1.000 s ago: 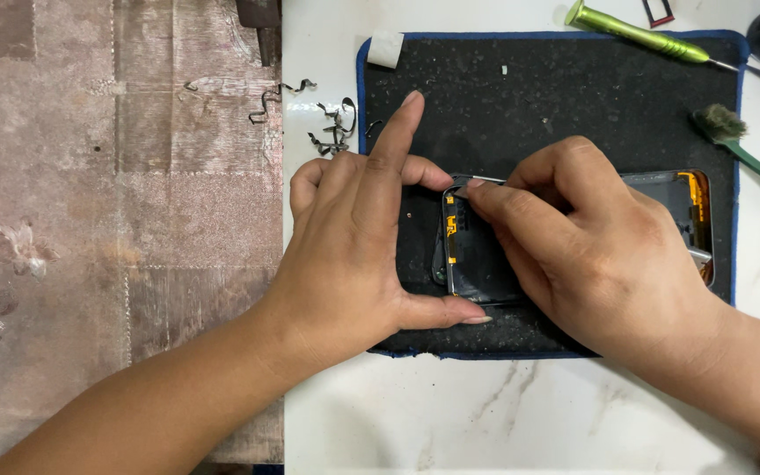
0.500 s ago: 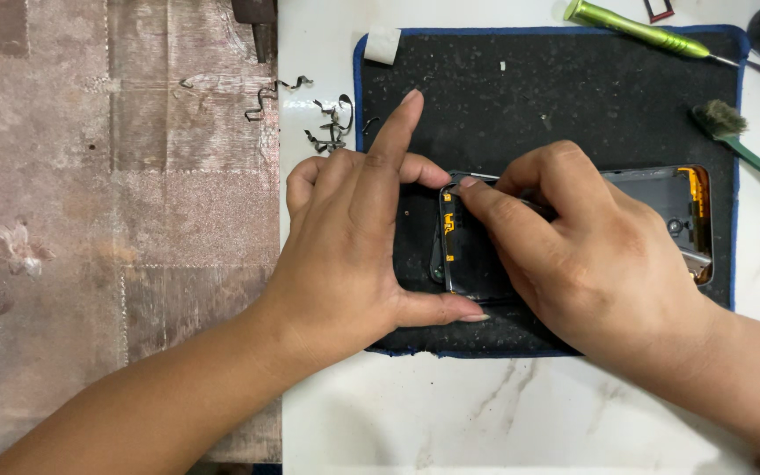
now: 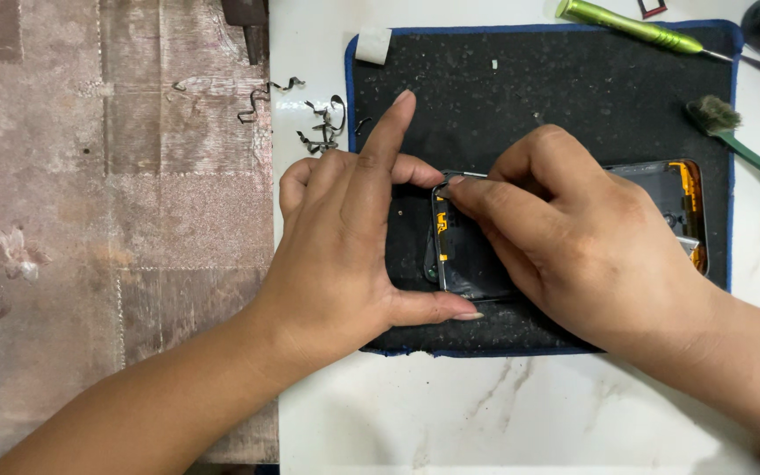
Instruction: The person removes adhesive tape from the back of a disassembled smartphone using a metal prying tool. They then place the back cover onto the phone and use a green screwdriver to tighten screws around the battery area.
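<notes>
Opened phone point(image 3: 472, 264) flat on black work mat point(image 3: 573, 97), mid-surface. Left hand point(image 3: 345, 237) bracing phone's left end, thumb along lower edge, index finger raised, grip loose. Right hand point(image 3: 573, 246) pinched shut on thin metal tool point(image 3: 459, 176) at phone's top-left corner. Green screwdriver point(image 3: 626, 25), green brush point(image 3: 741, 141) near mat's far edge.

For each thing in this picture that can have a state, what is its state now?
phone: opened, back cover off, lying flat on the mat.
left hand: pressing on the phone's end, index finger lifted.
right hand: pinching a thin metal tool at the phone's corner.
mat: flat, dusty.
screwdriver: lying unused.
brush: lying unused beside the mat.
metal scraps: loose, curled.
</notes>
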